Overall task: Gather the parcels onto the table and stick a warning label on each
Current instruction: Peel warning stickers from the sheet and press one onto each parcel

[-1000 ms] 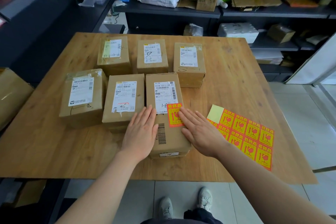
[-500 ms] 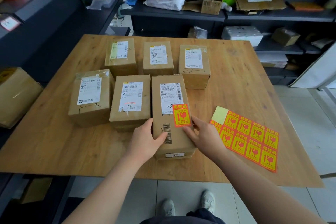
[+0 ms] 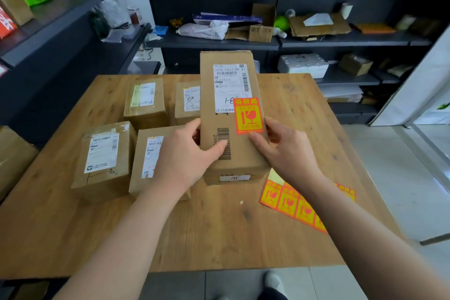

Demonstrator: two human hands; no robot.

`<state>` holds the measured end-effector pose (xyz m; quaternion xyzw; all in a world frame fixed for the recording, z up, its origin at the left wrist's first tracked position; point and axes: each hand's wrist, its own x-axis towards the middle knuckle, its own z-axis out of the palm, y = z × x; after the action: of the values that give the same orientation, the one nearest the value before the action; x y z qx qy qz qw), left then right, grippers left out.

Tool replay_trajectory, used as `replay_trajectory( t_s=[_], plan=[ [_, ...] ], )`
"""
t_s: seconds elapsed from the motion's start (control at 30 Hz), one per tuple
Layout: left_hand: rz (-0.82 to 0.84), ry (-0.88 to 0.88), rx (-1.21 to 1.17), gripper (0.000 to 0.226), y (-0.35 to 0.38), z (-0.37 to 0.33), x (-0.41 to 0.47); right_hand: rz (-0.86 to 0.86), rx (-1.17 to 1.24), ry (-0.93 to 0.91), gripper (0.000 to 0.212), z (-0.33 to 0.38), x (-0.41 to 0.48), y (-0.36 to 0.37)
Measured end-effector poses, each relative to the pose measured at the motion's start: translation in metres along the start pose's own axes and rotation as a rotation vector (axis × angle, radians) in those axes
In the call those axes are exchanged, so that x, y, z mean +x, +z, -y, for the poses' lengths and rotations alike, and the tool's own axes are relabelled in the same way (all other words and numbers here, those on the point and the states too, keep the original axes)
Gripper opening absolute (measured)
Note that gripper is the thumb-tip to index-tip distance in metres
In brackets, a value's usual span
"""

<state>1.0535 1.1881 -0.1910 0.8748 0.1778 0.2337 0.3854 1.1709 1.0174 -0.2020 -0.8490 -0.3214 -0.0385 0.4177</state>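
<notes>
A long brown parcel [image 3: 231,153] is lifted off the wooden table [image 3: 219,238], tilted up toward me. It carries a white shipping label and an orange warning label [image 3: 248,115]. My left hand [image 3: 187,156] grips its left side, thumb across the barcode. My right hand [image 3: 287,151] grips its right side, thumb under the warning label. Several other brown parcels lie on the table: one at front left [image 3: 104,161], one beside it [image 3: 148,158], two behind [image 3: 146,102] [image 3: 187,102]. A sheet of orange warning labels [image 3: 292,204] lies at the right, partly under my right forearm.
Dark shelves [image 3: 341,41] behind the table hold cardboard boxes, bags and papers. A dark counter [image 3: 60,31] runs along the left. A large brown box [image 3: 14,161] stands at the left edge. Tiled floor lies to the right.
Both hands went from lying flat on the long parcel to gripping its sides, then lifted it off the table and tilted it up. My view rose with it.
</notes>
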Motion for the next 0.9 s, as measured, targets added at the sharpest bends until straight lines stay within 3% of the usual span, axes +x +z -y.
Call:
replay_trajectory(
  t_s=[0.17, 0.47, 0.67, 0.9],
  plan=[
    [0.059, 0.074, -0.006, 0.044, 0.038, -0.036, 0.07, -0.073, -0.04, 0.047, 0.029, -0.03, 0.048, -0.044],
    [0.239, 0.033, -0.05, 0.039, 0.166, -0.057, 0.194, -0.021, -0.056, 0.204, 0.034, -0.143, 0.14, -0.091],
    [0.332, -0.064, -0.004, 0.049, 0.252, -0.044, 0.261, 0.068, -0.093, 0.266, 0.03, -0.234, 0.202, -0.093],
    [0.383, -0.138, 0.061, 0.045, 0.327, -0.018, 0.316, 0.157, -0.139, 0.323, 0.023, -0.318, 0.255, -0.074]
  ],
)
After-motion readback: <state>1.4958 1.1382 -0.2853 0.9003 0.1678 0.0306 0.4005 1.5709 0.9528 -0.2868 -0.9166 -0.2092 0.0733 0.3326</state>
